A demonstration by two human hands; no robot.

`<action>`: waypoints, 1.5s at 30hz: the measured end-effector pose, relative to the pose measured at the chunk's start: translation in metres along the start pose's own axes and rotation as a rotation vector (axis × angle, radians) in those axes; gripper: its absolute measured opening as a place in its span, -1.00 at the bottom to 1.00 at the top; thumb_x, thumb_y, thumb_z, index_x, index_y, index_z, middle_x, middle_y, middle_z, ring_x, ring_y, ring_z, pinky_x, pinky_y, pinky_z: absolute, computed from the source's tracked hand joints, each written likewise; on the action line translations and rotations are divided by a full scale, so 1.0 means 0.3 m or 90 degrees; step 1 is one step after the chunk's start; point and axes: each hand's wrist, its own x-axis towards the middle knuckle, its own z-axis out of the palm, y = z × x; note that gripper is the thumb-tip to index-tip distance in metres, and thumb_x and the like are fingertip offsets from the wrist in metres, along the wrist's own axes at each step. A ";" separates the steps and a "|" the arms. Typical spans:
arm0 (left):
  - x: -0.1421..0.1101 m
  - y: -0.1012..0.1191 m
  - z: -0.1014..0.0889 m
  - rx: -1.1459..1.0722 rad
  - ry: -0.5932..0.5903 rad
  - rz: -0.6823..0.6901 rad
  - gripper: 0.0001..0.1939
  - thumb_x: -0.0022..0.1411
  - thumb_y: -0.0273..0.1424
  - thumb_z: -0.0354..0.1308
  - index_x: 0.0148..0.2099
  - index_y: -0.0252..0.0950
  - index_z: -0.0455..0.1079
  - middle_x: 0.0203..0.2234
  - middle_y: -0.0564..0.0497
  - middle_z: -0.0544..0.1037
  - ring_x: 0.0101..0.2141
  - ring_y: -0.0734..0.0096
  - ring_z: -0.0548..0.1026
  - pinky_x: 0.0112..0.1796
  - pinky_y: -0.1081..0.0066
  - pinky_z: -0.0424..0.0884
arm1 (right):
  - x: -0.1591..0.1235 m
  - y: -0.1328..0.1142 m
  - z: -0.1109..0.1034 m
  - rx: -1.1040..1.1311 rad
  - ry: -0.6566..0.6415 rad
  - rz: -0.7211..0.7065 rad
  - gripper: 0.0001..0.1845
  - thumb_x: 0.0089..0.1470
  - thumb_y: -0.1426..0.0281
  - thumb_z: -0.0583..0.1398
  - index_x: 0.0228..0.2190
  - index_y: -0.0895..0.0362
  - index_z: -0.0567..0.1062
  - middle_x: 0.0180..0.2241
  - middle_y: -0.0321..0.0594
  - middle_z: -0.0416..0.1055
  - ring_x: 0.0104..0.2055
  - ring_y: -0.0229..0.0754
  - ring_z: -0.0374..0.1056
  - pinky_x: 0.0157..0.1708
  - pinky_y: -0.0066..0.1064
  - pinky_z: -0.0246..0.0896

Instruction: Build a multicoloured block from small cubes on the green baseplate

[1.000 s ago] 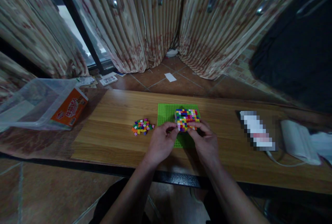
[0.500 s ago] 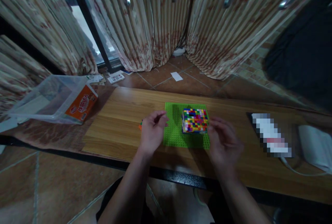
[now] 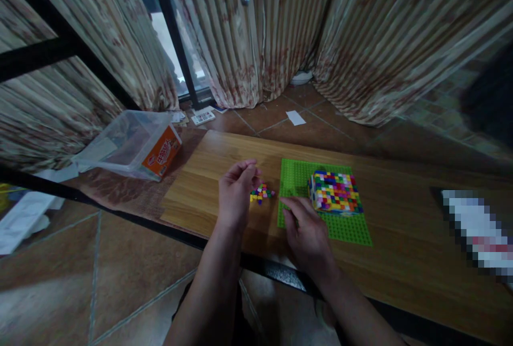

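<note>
Bricks (image 3: 263, 193) lie just right of the left hand (image 3: 236, 188), curled, its hold unclear, and left of the loosely spread right hand (image 3: 308, 228)

- The bare left hand (image 3: 236, 188), fingers curled toward its thumb, is near a small loose heap of multicoloured plastic bricks (image 3: 262, 193); whether it holds anything cannot be told.
- The bare right hand (image 3: 308, 228), thumb and forefinger apart, is over a flat bright-green studded plastic baseplate (image 3: 292, 172).
- A rectangular block of multicoloured plastic bricks (image 3: 336, 191) sits on the baseplate, just beyond that hand.
- Heap and baseplate lie on a brown wood-grain tabletop (image 3: 192, 186).
- A clear plastic box with an orange label (image 3: 124, 135) stands farther left.
</note>
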 end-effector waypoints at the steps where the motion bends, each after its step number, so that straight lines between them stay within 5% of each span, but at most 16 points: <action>1: -0.002 0.000 -0.002 -0.004 -0.001 -0.004 -0.73 -0.06 -0.35 0.37 -0.27 -0.36 0.51 -0.51 0.08 0.51 -0.56 0.62 0.41 -0.44 0.53 0.35 | 0.010 0.003 0.011 -0.013 -0.006 0.005 -0.67 0.29 0.50 0.02 -0.05 0.15 0.52 -0.15 -0.07 0.50 -0.10 -0.12 0.46 -0.09 -0.27 0.43; 12: -0.007 0.026 -0.020 -0.027 -0.007 -0.034 -0.73 -0.03 -0.35 0.36 -0.26 -0.36 0.52 -0.51 0.09 0.53 -0.56 0.61 0.41 -0.45 0.53 0.33 | 0.097 0.029 0.091 -0.134 -0.134 0.073 -0.65 0.26 0.50 0.04 -0.06 0.14 0.55 -0.14 -0.06 0.46 -0.16 -0.09 0.44 -0.12 -0.28 0.38; 19: -0.006 0.020 -0.034 -0.003 -0.025 -0.064 -0.72 -0.03 -0.33 0.37 -0.25 -0.36 0.52 -0.50 0.07 0.55 -0.53 0.59 0.45 -0.40 0.52 0.37 | 0.095 0.024 0.090 -0.091 -0.086 0.059 -0.79 0.25 0.44 0.07 -0.31 0.09 0.52 -0.32 -0.16 0.47 -0.28 -0.13 0.42 -0.23 -0.33 0.32; 26: -0.016 0.006 -0.006 0.103 -0.052 -0.077 -0.77 0.01 -0.36 0.35 -0.26 -0.36 0.53 -0.50 0.04 0.56 -0.51 0.53 0.47 -0.42 0.51 0.39 | 0.037 -0.041 0.015 0.085 -0.036 0.057 -0.84 0.24 0.44 0.09 -0.31 0.06 0.47 -0.39 -0.28 0.48 -0.38 -0.27 0.42 -0.36 -0.46 0.31; 31: -0.038 -0.053 0.019 0.256 -0.143 -0.028 -0.87 0.10 -0.40 0.27 -0.27 -0.32 0.55 -0.47 0.02 0.57 -0.44 0.44 0.49 -0.37 0.45 0.43 | 0.008 -0.046 -0.078 0.096 -0.034 0.054 -0.85 0.26 0.44 0.10 -0.29 0.05 0.48 -0.38 -0.29 0.49 -0.34 -0.26 0.45 -0.33 -0.45 0.33; 39: -0.130 -0.161 0.083 0.398 -0.219 0.034 -0.84 0.21 -0.39 0.18 -0.17 -0.27 0.55 -0.35 -0.02 0.62 -0.38 0.37 0.54 -0.34 0.42 0.42 | -0.004 0.080 -0.208 -0.072 0.166 0.058 -0.88 0.22 0.31 0.22 -0.24 -0.06 0.59 0.07 -0.17 0.39 0.12 0.00 0.29 0.08 -0.01 0.22; 45: -0.174 -0.189 0.131 0.367 -0.269 0.014 -0.85 0.25 -0.41 0.13 -0.23 -0.24 0.54 -0.38 0.02 0.62 -0.41 0.39 0.53 -0.38 0.44 0.40 | -0.030 0.133 -0.209 -0.022 0.166 0.117 -0.87 0.18 0.25 0.25 -0.28 -0.10 0.63 0.13 -0.19 0.35 0.18 0.05 0.23 0.12 0.09 0.18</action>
